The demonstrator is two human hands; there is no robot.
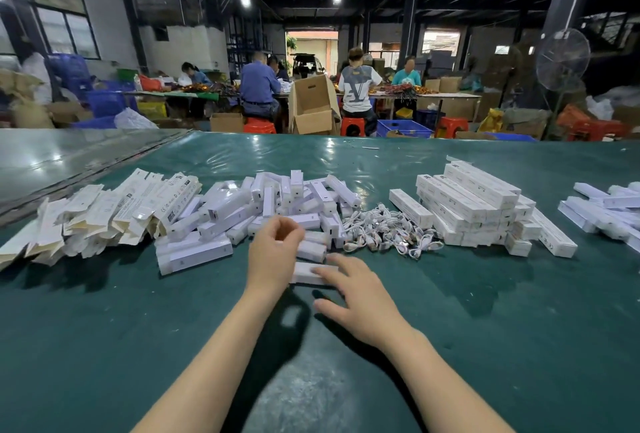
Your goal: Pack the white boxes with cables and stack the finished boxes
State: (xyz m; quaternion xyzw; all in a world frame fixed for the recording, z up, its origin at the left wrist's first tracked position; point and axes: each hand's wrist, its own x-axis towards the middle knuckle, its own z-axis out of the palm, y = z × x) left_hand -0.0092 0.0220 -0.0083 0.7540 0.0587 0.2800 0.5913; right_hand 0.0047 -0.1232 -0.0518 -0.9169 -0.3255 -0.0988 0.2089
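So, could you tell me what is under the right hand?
A white box lies flat on the green table, its left part showing; the fingers of the right hand cover its right end.

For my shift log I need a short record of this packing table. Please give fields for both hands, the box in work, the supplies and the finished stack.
left hand: fingers curled, above the heap's near edge; unclear if it holds anything
right hand: fingers lie straight on one white box
heap of white boxes: centre of the table
flat unfolded cartons: pile at the left
white cables: coiled, heaped right of the boxes
finished stack: ordered layers, right of the cables
table: green cover
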